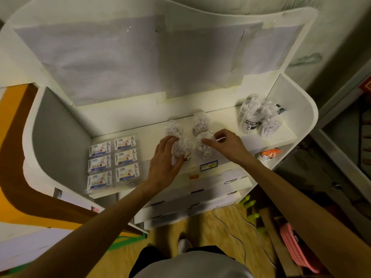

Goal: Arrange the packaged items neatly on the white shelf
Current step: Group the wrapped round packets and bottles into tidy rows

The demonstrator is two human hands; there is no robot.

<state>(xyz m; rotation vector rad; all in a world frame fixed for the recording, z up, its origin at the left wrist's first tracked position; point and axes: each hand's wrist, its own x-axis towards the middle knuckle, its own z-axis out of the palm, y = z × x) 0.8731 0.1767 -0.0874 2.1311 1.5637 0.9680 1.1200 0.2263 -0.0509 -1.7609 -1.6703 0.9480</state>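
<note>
We are cupping the front-left clear packet (181,150) with our left hand (164,167), right hand (224,144) seemingly pinching its neighbour packet (204,146) mid white shelf (230,119), each directly under its fingers.

Glossy clear plastic wraps the packets (182,147); the white shelf (128,125) looks smooth and matt.
</note>
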